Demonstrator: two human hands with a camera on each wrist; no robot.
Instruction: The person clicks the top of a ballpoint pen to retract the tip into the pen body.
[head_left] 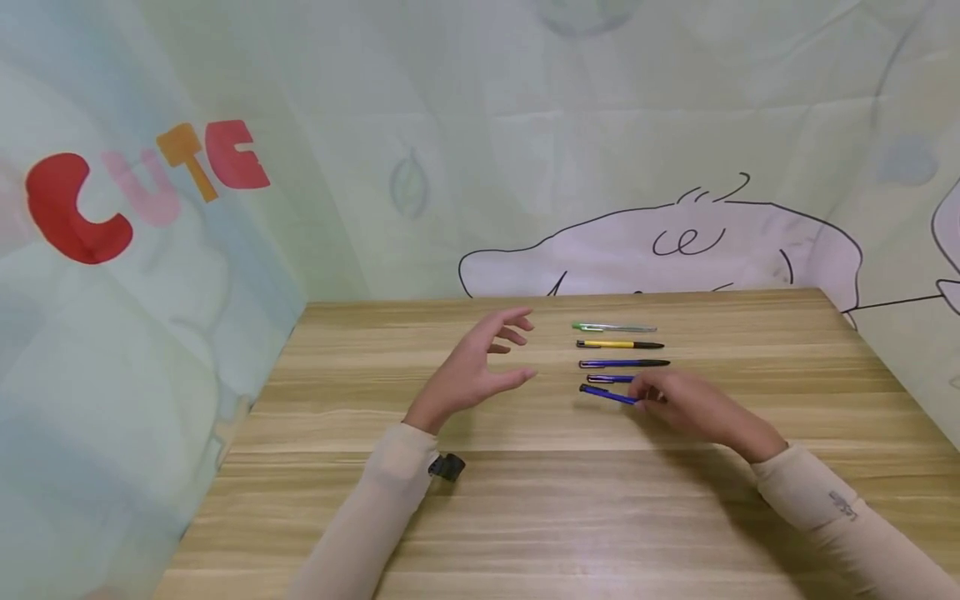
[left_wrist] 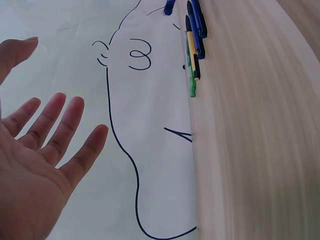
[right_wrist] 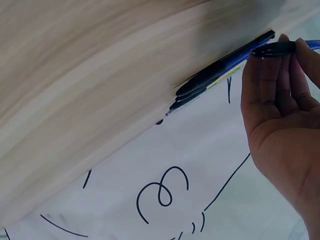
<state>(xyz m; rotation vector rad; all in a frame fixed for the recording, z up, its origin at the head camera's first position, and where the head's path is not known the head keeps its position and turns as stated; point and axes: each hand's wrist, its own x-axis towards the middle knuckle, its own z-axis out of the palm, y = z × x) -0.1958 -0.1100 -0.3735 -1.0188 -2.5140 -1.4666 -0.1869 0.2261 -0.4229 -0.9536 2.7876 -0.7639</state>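
My right hand [head_left: 693, 406] pinches a blue pen [head_left: 607, 394] near its black grip, which shows between thumb and fingers in the right wrist view. Just beyond it lies a second blue pen [head_left: 610, 379], partly covered by the hand. Further back, a third blue pen [head_left: 624, 363], a yellow pen [head_left: 618, 344] and a clear pen with a green end [head_left: 615, 327] lie side by side, roughly parallel. Left of this row, my left hand [head_left: 480, 358] hangs above the table with fingers spread and nothing in them; the left wrist view shows its bare palm [left_wrist: 30, 185].
The wood-grain table [head_left: 525, 517] meets a printed cloth backdrop [head_left: 420, 108] along its back edge. More of the cloth hangs at the left side, with "CUTE" lettering [head_left: 78, 208]. A black strap piece [head_left: 447, 467] sits at the left cuff.
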